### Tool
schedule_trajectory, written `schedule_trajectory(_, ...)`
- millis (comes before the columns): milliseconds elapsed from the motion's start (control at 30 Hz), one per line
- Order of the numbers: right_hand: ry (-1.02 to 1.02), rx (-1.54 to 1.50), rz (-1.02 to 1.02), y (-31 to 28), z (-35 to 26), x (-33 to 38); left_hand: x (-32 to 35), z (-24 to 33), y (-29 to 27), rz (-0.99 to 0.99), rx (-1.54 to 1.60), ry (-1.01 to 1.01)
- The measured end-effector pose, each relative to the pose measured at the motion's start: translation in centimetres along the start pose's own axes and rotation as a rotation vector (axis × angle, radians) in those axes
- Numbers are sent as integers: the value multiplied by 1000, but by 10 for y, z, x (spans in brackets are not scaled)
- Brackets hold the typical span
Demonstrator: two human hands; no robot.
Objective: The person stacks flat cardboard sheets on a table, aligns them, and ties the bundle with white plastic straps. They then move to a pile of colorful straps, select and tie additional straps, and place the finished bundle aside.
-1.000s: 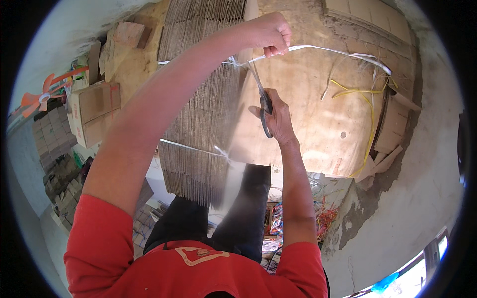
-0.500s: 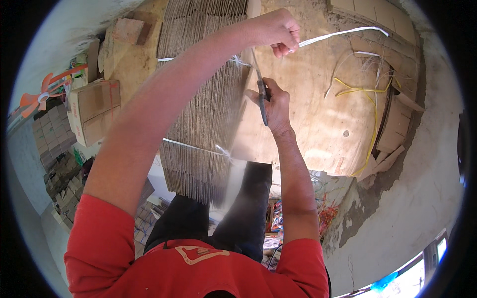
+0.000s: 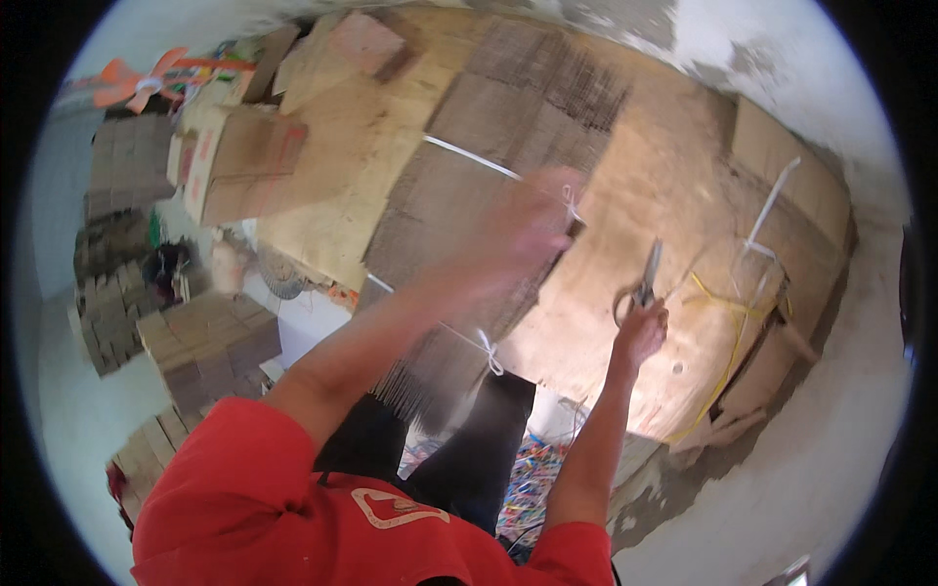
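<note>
Bundle: a tall bundle of flattened cardboard sheets (image 3: 489, 225) lies under the left hand, its corrugated edges upward, and reaches from near the person's legs to the far side of the work surface.
White strap: a white strap (image 3: 469, 156) crosses the bundle just beyond the left hand; a second white tie with a knot (image 3: 489, 352) crosses it nearer to the person's body.
Left hand: the left hand (image 3: 523, 230) is blurred by motion; it rests on top of the bundle and seems closed on the end of the white strap, but the fingers cannot be told clearly.
Right hand: the right hand (image 3: 640, 327) is to the right of the bundle, apart from it, and grips the handles of a pair of scissors (image 3: 640, 283).
Scissors: the blades point up and away from the hand and look closed or nearly closed; they touch no strap.
Step in hand: it appears that the strap is being pulled tight or tidied on the bundle while the scissors wait at the side.
Next move: probably the blades must open and come left to the loose strap end near the left hand, with the strap kept tense for a clean cut.
Surface: a wide brown board (image 3: 625, 293) lies below the right hand.
Loose straps: a yellow strap (image 3: 728, 337) and another white strap (image 3: 772, 205) lie further right of the right hand.
Around: stacks of cardboard pieces (image 3: 210, 342) stand far left of the left hand.
</note>
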State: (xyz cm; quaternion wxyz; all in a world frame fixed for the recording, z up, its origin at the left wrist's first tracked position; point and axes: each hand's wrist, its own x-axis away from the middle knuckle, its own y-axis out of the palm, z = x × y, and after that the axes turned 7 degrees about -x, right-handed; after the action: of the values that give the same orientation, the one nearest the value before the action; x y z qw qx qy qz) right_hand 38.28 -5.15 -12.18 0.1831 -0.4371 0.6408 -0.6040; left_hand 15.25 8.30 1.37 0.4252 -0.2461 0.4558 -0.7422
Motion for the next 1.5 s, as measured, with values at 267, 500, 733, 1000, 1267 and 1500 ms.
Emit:
schedule_trajectory(267, 119, -1604, -357, 114, -64, 48, 168, -217, -60, -9, 827, -621)
schedule_trajectory(500, 338, -1380, -601, 87, -139, 105, 213, -184, -90, -112, 560, -508)
schedule_trajectory(733, 226, -1237, -662, 67, -203, 144, 273, -155, -199, 124, 399, -346)
schedule_trajectory(1000, -17, -1160, -835, 46, -297, 203, 415, -81, -327, 496, 59, -350)
schedule_trajectory(1267, -285, -1065, -1076, 77, -365, 245, 504, 18, -303, 867, -272, -518)
schedule_trajectory(1500, -468, -986, -1250, 84, -420, 223, 449, 55, -273, 946, -419, -655)
